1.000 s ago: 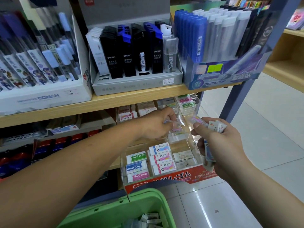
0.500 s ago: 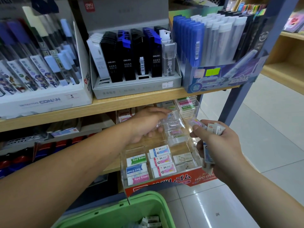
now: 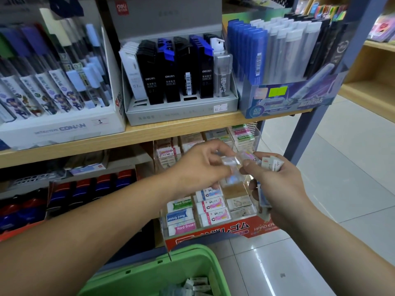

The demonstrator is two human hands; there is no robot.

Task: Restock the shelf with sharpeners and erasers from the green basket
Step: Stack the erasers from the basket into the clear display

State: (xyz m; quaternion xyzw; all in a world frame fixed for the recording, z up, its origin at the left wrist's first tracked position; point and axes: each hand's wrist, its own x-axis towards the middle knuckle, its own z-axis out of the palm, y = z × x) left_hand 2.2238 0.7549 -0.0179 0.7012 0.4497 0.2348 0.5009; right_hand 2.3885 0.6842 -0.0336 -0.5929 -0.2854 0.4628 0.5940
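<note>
A clear tiered eraser display [image 3: 210,230] with a red front stands on the lower shelf, its compartments holding wrapped erasers [image 3: 211,205]. My right hand [image 3: 275,184] grips a bunch of wrapped erasers [image 3: 272,163] in front of the display. One pink-wrapped eraser [image 3: 245,155] sticks out of that bunch toward the left. My left hand [image 3: 203,165] meets it there, fingertips pinching its near end. The green basket [image 3: 154,274] sits at the bottom of the view with several small erasers [image 3: 197,284] inside.
The wooden shelf [image 3: 149,133] above carries boxes of pencil leads: a white Conan box [image 3: 62,127], a grey box [image 3: 181,112] and a blue box [image 3: 288,99]. A blue-grey upright post [image 3: 310,124] stands at right, white tiled floor beyond.
My left hand came back out of the display's upper compartment and moved right to the eraser sticking out of my right hand. The right hand stayed nearly in place.
</note>
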